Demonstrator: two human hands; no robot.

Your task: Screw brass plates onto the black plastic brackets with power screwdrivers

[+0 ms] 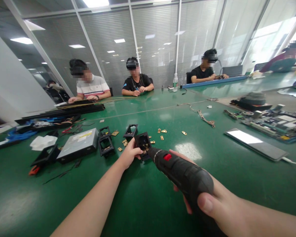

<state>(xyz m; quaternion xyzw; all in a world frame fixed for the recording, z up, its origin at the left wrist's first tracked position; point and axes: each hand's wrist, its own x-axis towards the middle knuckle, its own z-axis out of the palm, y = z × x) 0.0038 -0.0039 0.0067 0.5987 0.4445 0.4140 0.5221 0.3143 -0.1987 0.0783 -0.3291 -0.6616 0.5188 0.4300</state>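
- Black box (142,139) sits between your left hand (130,154) and the drill (184,171), its mouth facing you; can't tell if it rests on the table.
- Left grip: clamped on the box's side. If it slackens, the box could twist under the drill's torque.
- Right hand (219,202): wrapped round the drill. Trigger finger is unclear, so can't tell if it's running; an early squeeze could make it jump.
- Drill nose is at the box's near side, bit tip hidden. A slanted approach could make it skid and score the wall.
- Your left thumb (138,151) is near that nose; one slip could nick it.
- Brass pieces (145,148) show inside the box; if any are unfastened, tilting could shift them.
- Loose brass plates (162,138) lie just beyond on the green table (148,210); a careless nudge could scatter them.
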